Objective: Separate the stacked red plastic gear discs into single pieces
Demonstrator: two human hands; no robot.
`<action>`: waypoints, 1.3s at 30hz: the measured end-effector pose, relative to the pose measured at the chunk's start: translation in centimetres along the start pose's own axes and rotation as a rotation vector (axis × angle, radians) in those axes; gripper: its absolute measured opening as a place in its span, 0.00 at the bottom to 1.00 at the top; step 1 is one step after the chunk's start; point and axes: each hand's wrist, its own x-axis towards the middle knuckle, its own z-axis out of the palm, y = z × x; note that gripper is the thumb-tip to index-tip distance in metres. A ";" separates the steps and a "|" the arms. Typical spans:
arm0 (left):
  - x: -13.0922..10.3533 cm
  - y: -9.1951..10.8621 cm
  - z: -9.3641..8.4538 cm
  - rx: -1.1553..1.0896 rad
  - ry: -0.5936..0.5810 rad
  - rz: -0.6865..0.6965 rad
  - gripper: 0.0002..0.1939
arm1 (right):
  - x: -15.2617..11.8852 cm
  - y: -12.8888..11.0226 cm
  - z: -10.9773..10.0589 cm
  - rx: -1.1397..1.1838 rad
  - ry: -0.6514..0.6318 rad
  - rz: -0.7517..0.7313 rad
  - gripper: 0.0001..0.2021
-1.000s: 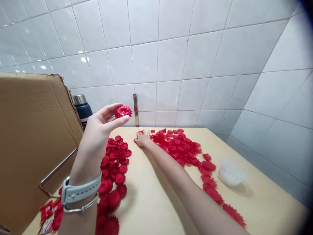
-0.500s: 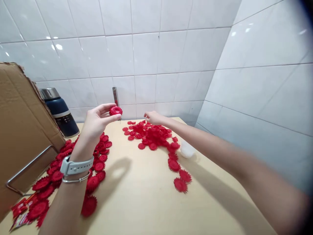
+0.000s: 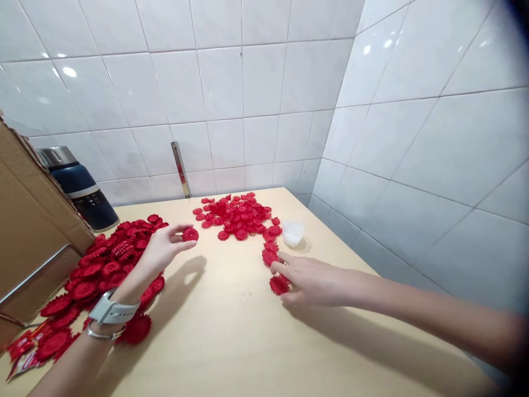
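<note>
My left hand (image 3: 165,248), raised over the table's left side, pinches a red frilled flower disc (image 3: 190,235) between thumb and fingers. Lower on the right, my right hand (image 3: 308,280) reaches down with thumb and fingers apart around another red frilled disc (image 3: 279,285) on the table. Whether the fingertips touch that disc I cannot tell. A string of similar discs runs from there up to a loose heap (image 3: 242,215) at the back. Under and beside my left forearm lies a larger pile of red discs (image 3: 111,267).
A clear plastic cup (image 3: 293,234) stands right of the heap. At the left are a cardboard box (image 3: 37,220), a dark blue bottle (image 3: 85,190) and small red wrappers (image 3: 25,350). Tiled walls (image 3: 264,77) bound the pale table (image 3: 223,342) behind and at right.
My right hand has come from the far heap's back down to the near end of the string. My left hand has lowered, still pinching its disc. The view has shifted right.
</note>
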 end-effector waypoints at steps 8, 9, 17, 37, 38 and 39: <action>-1.0 0.0 -0.1 -0.019 -0.021 -0.015 0.29 | 6.4 1.9 2.0 -0.006 0.083 0.191 0.12; -1.1 0.0 -0.1 -0.021 -0.024 -0.022 0.28 | 7.7 2.0 1.9 -0.017 0.099 0.225 0.12; -1.8 -0.8 0.9 -0.028 -0.042 -0.095 0.23 | 17.1 1.7 -0.9 -0.024 0.151 0.419 0.14; -2.1 -0.6 5.6 -0.438 -0.300 -0.212 0.21 | 8.1 -2.6 1.6 0.432 0.449 -0.159 0.11; -1.7 -0.3 5.7 -0.458 -0.308 -0.206 0.21 | 8.3 -2.4 1.2 0.421 0.490 -0.179 0.11; -1.2 0.1 5.9 -0.480 -0.310 -0.198 0.20 | 8.6 -2.2 0.6 0.408 0.529 -0.196 0.12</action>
